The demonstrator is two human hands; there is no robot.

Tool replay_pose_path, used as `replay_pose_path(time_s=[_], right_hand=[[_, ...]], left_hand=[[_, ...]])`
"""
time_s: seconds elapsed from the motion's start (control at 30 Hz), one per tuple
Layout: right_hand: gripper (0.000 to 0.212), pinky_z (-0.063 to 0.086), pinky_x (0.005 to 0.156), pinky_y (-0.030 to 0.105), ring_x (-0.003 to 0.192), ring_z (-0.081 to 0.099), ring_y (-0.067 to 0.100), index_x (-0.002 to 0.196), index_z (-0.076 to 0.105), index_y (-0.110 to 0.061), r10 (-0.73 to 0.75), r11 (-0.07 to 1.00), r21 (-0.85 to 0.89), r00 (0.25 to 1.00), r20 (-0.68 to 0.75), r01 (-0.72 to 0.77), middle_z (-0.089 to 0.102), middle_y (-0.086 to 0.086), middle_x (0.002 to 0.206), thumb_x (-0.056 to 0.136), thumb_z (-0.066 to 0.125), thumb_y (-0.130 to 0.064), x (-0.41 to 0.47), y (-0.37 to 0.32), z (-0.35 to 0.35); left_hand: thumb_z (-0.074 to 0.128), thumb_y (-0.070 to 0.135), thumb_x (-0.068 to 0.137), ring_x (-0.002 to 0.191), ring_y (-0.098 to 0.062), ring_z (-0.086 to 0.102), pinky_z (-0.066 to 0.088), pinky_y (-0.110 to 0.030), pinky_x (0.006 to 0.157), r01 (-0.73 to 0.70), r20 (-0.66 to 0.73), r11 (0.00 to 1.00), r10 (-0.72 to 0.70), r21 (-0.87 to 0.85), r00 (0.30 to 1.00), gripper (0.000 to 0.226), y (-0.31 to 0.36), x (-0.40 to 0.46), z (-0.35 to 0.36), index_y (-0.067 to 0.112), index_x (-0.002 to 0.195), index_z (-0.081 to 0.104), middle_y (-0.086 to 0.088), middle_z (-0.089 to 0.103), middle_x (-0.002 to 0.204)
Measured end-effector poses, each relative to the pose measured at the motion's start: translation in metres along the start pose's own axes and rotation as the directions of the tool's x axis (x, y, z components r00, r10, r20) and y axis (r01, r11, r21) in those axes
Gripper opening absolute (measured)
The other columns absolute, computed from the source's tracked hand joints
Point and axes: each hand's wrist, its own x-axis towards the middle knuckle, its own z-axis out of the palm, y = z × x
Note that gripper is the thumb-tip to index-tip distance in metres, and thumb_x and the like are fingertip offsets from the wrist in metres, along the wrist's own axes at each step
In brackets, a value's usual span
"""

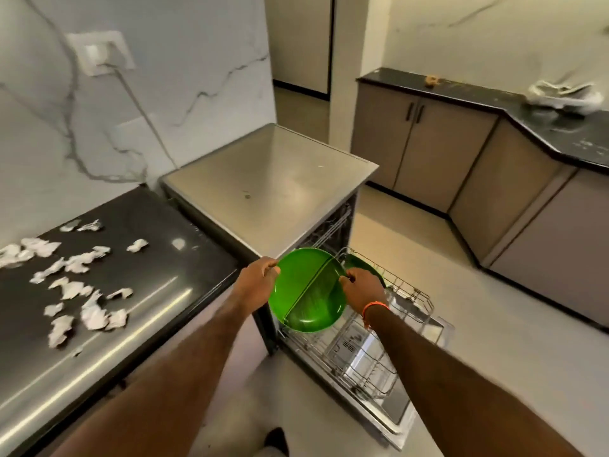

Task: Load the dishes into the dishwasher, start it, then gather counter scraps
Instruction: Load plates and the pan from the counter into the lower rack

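Green plates, dishwasher rack, counter scraps

Two translucent green plates [308,288] overlap above the pulled-out wire rack [379,341]; a third green plate [362,263] stands in it. Crumpled white scraps [72,285] scattered on the black counter [138,311].

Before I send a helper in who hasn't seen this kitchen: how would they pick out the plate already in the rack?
Find the open dishwasher beside the black counter, with its wire rack pulled out. At the rack's back corner stands a green plate. Unlike the green plates held above it, no hand touches it.
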Motion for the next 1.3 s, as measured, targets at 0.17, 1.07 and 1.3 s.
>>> replay_pose_path(time_s=[0.17,1.07,1.3], right_hand=[[0.025,0.049,0.073,0.035,0.079,0.061,0.029,0.074,0.059,-0.016,0.173,0.983,0.070,0.984,-0.033,-0.171,0.065,0.009,0.080,0.095,0.058,-0.029,0.020,0.071,-0.018],[0.028,0.045,0.071,0.023,0.090,0.069,0.023,0.120,0.074,-0.024,0.425,0.886,0.287,0.885,-0.189,-0.365,0.076,0.006,0.104,0.096,0.059,-0.019,0.389,0.350,0.148],[0.023,0.053,0.091,0.030,0.096,0.070,0.026,0.113,0.075,-0.007,0.328,0.929,0.294,0.866,-0.378,-0.224,0.075,0.012,0.107,0.092,0.066,-0.006,0.429,0.384,0.199]], left_hand=[[0.056,0.020,0.100,0.126,-0.028,0.060,0.043,-0.033,0.105,-0.123,0.205,0.980,0.089,0.158,0.975,0.039,0.032,0.045,0.071,0.013,0.137,0.062,-0.011,0.066,0.134],[0.056,0.013,0.100,0.038,-0.002,0.038,0.031,-0.016,0.038,0.058,0.355,0.998,-0.043,-0.030,0.934,0.036,-0.062,0.417,0.462,0.025,0.133,0.067,-0.012,0.075,0.090],[0.058,-0.003,0.089,0.046,-0.018,0.056,0.035,-0.018,0.037,0.064,0.279,0.987,-0.021,-0.146,0.960,0.043,-0.091,0.464,0.507,0.021,0.122,0.073,-0.004,0.075,0.115]])
